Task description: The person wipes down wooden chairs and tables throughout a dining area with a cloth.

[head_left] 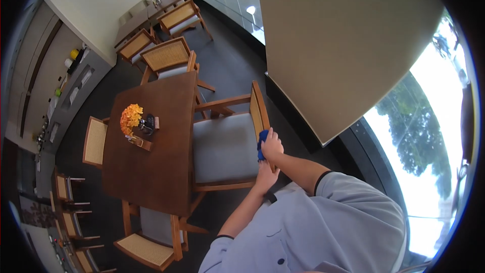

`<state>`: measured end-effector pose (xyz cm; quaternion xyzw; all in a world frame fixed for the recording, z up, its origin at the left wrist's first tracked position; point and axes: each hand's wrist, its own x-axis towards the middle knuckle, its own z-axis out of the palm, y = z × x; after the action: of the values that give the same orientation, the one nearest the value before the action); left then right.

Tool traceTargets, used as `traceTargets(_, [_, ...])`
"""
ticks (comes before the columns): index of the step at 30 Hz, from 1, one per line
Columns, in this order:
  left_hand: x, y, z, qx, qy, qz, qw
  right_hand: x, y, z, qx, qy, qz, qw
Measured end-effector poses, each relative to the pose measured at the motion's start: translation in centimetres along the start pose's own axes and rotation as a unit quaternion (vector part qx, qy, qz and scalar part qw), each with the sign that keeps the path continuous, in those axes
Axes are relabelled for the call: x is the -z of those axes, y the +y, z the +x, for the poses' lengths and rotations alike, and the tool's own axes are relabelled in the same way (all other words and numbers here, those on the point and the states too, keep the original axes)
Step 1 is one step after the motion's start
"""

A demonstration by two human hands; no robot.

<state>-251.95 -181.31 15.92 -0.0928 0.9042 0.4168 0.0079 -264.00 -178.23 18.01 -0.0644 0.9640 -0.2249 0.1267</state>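
A wooden armchair (225, 146) with a grey seat and woven back stands at the table's near side. My right hand (273, 145) is closed on a blue cloth (262, 141), pressed against the top of the chair's back. Just below it, my left hand (266, 174) wraps around the end of the same backrest frame, close under the cloth. Some of its fingers are hidden behind the wood.
On the dark wooden table (156, 172) are orange flowers (132, 116), a dark holder (147, 124) and a small wooden stand (140, 143). Other chairs (166, 55) surround it. A wide pillar (343, 45) and windows (419, 131) rise on the right; a long counter (86, 78) runs along the left.
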Motion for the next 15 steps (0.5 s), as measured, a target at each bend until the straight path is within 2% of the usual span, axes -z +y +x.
traceTargets(1, [-0.8, -0.1, 1.2, -0.015, 0.029, 0.036, 0.999, 0.6, -0.4, 1.4, 0.002, -0.012, 0.007, 1.000])
traceTargets(4, [-1.9, 0.9, 4.3, -0.007, 0.094, -0.029, 0.995, 0.7, -0.8, 5.8, 0.026, -0.008, 0.008, 1.000])
traceTargets(5, [-1.8, 1.5, 5.0, 0.056, 0.066, 0.005, 0.996, 0.7, -1.0, 7.0, 0.028, -0.016, 0.016, 0.999])
traceTargets(9, [-2.7, 1.3, 9.5, 0.153, 0.078, 0.087, 0.981, 1.5, -1.7, 11.7, 0.044, -0.040, 0.041, 0.997])
traceTargets(12, [-1.7, 2.6, 13.1, 0.146, 0.116, 0.142, 0.972, 1.4, -1.9, 14.8, 0.069, -0.038, 0.053, 0.995])
traceTargets(15, [-2.5, 0.7, 15.0, 0.108, 0.181, 0.166, 0.963, 1.3, -2.7, 18.1, 0.085, -0.031, 0.064, 0.994])
